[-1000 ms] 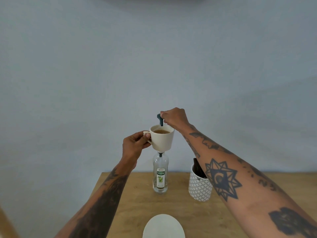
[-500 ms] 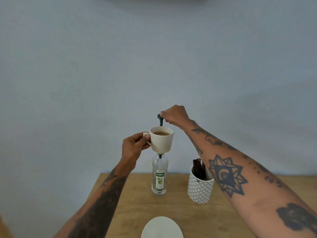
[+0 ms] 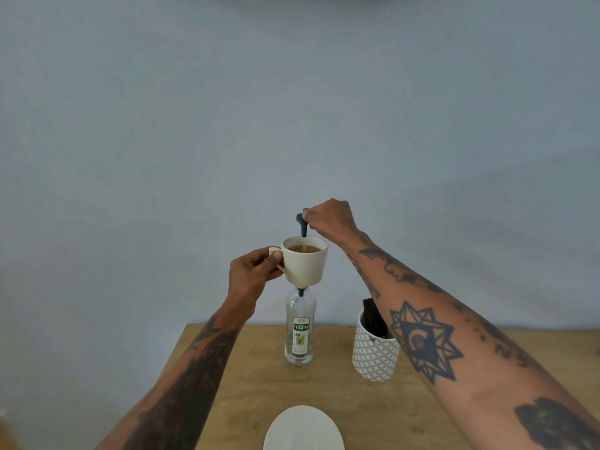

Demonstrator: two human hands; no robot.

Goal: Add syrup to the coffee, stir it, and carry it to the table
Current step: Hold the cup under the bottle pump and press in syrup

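Cup [image 3: 305, 263], cream ceramic and nearly full of coffee, is held in the air above the counter [image 3: 246, 378] directly in front of the syrup bottle [image 3: 300, 329], left hand [image 3: 251, 276] at its 9 o'clock with fingers pinched shut on the small handle, right hand [image 3: 329, 219] at its 1 o'clock with fingers closed on the dark pump head [image 3: 302, 224], whose spout hangs over the coffee. Judged rigid, fragile and fairly heavy with liquid near the rim, so it should stay level. The handle is the sound grip; the tall glass bottle looks tippy and best steadied low.
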